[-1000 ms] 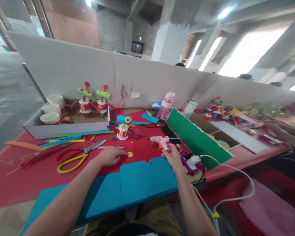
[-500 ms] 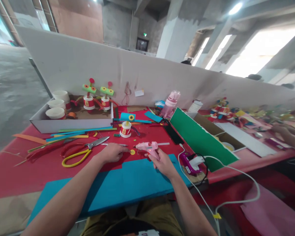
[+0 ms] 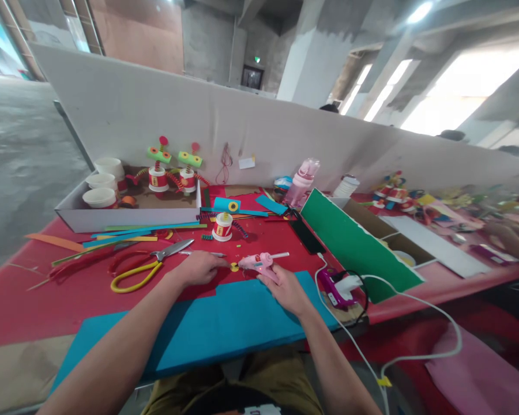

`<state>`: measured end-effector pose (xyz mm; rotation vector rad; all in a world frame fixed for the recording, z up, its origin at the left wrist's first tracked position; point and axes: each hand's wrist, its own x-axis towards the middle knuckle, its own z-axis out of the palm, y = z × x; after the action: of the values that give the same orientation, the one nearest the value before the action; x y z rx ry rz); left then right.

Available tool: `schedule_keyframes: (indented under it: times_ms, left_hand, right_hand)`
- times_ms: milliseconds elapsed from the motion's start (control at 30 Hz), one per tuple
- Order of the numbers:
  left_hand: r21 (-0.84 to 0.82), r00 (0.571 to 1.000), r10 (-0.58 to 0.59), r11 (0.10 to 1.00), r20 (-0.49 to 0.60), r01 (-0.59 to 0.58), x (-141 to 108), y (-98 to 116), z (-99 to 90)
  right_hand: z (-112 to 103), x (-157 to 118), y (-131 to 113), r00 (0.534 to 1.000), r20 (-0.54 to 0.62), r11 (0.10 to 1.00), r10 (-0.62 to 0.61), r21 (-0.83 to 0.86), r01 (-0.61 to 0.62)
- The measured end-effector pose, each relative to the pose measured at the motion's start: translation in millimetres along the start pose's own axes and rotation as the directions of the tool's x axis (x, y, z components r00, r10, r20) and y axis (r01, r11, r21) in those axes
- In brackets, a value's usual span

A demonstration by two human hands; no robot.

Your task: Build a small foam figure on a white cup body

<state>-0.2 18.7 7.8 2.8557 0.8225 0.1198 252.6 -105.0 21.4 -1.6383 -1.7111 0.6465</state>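
Observation:
My right hand [image 3: 285, 286] is wrapped round the handle of a pink glue gun [image 3: 262, 263], a glue stick poking out of its back. The gun's nozzle is over a small yellow paper disc [image 3: 234, 267] on the red tabletop and partly covers it. My left hand [image 3: 200, 268] rests on the table with its index finger stretched to the disc's left edge. Its other fingers are curled and partly hidden. A pen [image 3: 218, 255] lies just behind that hand. Beyond it stands a red and white paper cup [image 3: 222, 228] with coiled paper arms.
Scissors [image 3: 153, 266] and paper strips [image 3: 125, 235] lie left. A white box [image 3: 125, 219] holds cups and two finished figures. A blue board [image 3: 225, 317] spans the front edge. At right are a phone [image 3: 305, 235], a purple power block [image 3: 335, 291], cables and a green-sided box [image 3: 350, 245].
The glue gun has moved left, bringing its nozzle over the yellow disc. My left hand stays beside the disc. The view has shifted slightly.

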Motion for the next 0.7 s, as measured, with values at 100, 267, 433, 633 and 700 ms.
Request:
schedule_keyframes:
  times_ms: [100, 267, 433, 633, 700]
  left_hand:
    - [-0.002, 1.000, -0.001, 1.000, -0.002, 0.001, 0.1, 0.3, -0.4]
    - [-0.014, 1.000, -0.007, 1.000, 0.004, 0.007, 0.0, 0.8, -0.9]
    - [-0.017, 1.000, -0.010, 1.000, 0.002, 0.010, -0.5, 1.6, -2.2]
    - [-0.029, 1.000, -0.027, 0.999, 0.011, 0.027, -0.6, 2.9, -3.6]
    - [-0.022, 0.999, -0.031, 0.999, 0.013, 0.031, -0.5, 3.3, -3.9]
  right_hand:
    - [-0.1, 0.1, -0.7, 1.000, 0.008, 1.000, -0.022, -0.020, 0.022]
    - [0.4, 0.1, -2.0, 0.999, 0.028, 0.999, -0.041, -0.034, 0.042]
    - [1.8, 0.7, -1.9, 0.998, 0.037, 0.998, -0.058, -0.033, 0.059]
    - [1.8, 0.7, -2.4, 0.997, 0.050, 0.996, -0.062, -0.055, 0.064]
    - [2.1, 0.8, -2.1, 0.997, 0.049, 0.995, -0.067, -0.065, 0.070]
